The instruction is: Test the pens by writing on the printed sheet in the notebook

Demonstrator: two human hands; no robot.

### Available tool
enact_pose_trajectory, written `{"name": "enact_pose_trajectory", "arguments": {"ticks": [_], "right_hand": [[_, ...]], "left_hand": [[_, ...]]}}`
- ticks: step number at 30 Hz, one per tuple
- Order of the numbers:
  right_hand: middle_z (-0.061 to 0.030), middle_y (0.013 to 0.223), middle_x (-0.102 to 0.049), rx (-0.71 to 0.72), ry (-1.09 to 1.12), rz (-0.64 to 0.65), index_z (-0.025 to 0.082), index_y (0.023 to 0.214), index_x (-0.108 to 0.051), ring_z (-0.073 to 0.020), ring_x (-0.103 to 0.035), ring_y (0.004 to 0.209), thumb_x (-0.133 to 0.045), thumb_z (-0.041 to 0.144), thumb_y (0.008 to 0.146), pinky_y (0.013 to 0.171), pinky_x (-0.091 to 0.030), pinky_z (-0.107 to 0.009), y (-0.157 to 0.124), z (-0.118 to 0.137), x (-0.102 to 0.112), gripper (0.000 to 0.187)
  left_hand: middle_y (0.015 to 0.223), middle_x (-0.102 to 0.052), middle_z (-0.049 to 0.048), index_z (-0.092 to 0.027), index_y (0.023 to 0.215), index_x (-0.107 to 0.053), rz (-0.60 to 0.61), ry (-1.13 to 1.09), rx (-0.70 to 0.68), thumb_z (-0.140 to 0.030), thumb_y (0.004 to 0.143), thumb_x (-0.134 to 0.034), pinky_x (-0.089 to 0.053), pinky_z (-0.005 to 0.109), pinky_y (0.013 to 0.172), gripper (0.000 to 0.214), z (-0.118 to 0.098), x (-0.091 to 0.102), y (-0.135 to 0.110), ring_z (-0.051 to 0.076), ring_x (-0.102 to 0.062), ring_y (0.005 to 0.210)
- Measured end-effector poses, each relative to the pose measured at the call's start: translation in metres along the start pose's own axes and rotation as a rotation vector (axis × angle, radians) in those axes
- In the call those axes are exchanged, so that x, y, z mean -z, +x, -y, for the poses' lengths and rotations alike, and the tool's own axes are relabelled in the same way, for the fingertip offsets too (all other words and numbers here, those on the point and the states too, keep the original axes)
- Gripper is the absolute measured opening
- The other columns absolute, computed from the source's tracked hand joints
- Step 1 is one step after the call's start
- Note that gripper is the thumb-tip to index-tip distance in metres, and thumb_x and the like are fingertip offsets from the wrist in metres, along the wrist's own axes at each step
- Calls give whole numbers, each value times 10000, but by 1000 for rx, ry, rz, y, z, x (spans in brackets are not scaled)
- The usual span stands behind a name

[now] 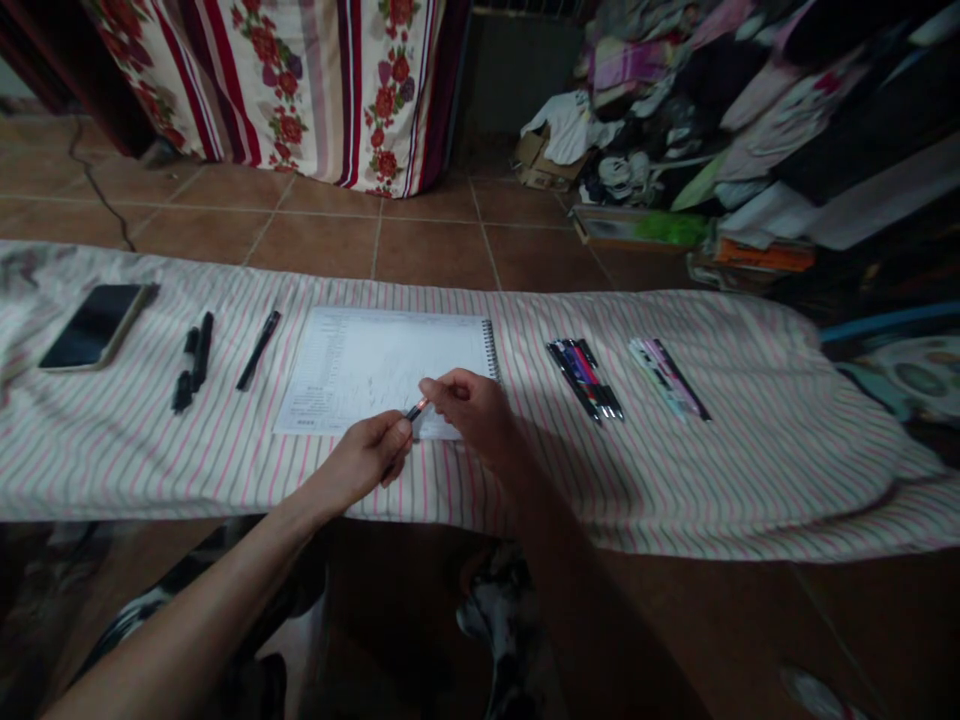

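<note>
My left hand [375, 448] is closed around a slim dark pen [415, 410], most of which its fingers hide. The pen's exposed end has a coppery, shiny section. On that end my right hand [472, 408] pinches with thumb and fingertips; whether a small part sits in the pinch is too small to tell. Both hands are over the lower edge of a spiral-bound notebook [405, 350], which lies flat with its coil on the right. Faint marks and printed lines show on its page.
A striped cloth [720, 470] covers the low table. Left lie a phone [94, 326], dark markers [201, 352] and a single black pen [259, 350]. On the right are a group of dark and coloured pens [583, 378] and pastel pens [667, 378]. Piled clothes [780, 130] stand behind.
</note>
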State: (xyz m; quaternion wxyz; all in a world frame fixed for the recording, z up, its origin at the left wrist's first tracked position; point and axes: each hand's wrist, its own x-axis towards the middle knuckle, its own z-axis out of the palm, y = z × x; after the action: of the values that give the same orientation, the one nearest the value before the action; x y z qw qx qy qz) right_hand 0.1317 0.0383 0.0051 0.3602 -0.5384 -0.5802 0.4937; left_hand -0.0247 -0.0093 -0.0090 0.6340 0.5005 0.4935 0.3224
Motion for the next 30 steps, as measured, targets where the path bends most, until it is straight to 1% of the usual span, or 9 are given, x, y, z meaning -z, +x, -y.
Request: {"name": "enact_pose_trajectory", "arguments": {"ticks": [6, 9, 12, 14, 16, 19, 25, 28, 30], "right_hand": [[-1, 641, -624, 120, 96, 55, 172, 798, -633, -101, -509, 555, -536, 327, 780, 537, -405, -237, -1, 2, 1, 184], [7, 671, -620, 129, 164, 112, 184, 945, -640, -100, -521, 580, -506, 311, 796, 575, -441, -240, -2, 0, 1, 237], [2, 707, -640, 63, 198, 79, 194, 1089, -568, -117, -564, 619, -540, 370, 784, 552, -455, -235, -2, -3, 0, 354], [-11, 694, -643, 9, 140, 30, 178, 1022, -569, -129, -571, 612, -570, 455, 762, 503, -430, -226, -2, -3, 0, 380], [-16, 638, -625, -14, 33, -10, 165, 818, -590, -120, -546, 566, -591, 518, 736, 479, -391, -222, -2, -3, 0, 362], [-2, 567, -591, -11, -30, -26, 167, 651, -563, -99, -498, 504, -610, 489, 730, 477, -359, -226, -2, -1, 2, 335], [2, 671, -648, 125, 82, 100, 186, 788, -615, -110, -557, 609, -534, 287, 770, 567, -414, -235, -3, 2, 7, 131], [-9, 728, -660, 116, 151, 155, 189, 923, -613, -123, -585, 680, -517, 277, 775, 618, -444, -247, -4, 3, 8, 198], [-18, 756, -666, 66, 169, 134, 191, 1069, -556, -137, -597, 699, -538, 326, 776, 595, -448, -250, -4, 3, 7, 324]], "left_hand": [[452, -321, -88, -174, 693, -448, 78, -192, 32, -452, 862, -460, -172, 240, 412, 325, -2, 0, 0, 61, -311, 377], [477, -300, -91, -170, 695, -451, 97, -234, 38, -443, 867, -462, -158, 242, 415, 323, -2, 1, 0, 51, -294, 377], [450, -345, -83, -175, 696, -445, 57, -142, -2, -458, 879, -437, -189, 241, 432, 337, 0, 1, 0, 56, -300, 380], [441, -390, -70, -180, 694, -436, 35, -55, -11, -473, 884, -420, -205, 237, 438, 350, 2, 0, 1, 60, -309, 386], [440, -415, -62, -182, 701, -433, 28, 14, -7, -481, 886, -406, -210, 234, 436, 353, 5, -1, 2, 63, -312, 387], [438, -415, -63, -184, 714, -439, 33, 32, -20, -487, 882, -403, -214, 234, 433, 348, 8, -2, 4, 68, -322, 388], [424, -376, -74, -176, 730, -450, 88, -66, 31, -479, 869, -415, -188, 250, 432, 335, 5, -1, 3, 71, -321, 382], [431, -379, -72, -175, 726, -448, 99, -101, 36, -476, 868, -424, -189, 255, 441, 333, 3, 0, 2, 71, -326, 388], [429, -391, -69, -175, 732, -450, 98, -103, 26, -475, 873, -419, -195, 256, 446, 333, 3, 1, 2, 73, -331, 391]]}}
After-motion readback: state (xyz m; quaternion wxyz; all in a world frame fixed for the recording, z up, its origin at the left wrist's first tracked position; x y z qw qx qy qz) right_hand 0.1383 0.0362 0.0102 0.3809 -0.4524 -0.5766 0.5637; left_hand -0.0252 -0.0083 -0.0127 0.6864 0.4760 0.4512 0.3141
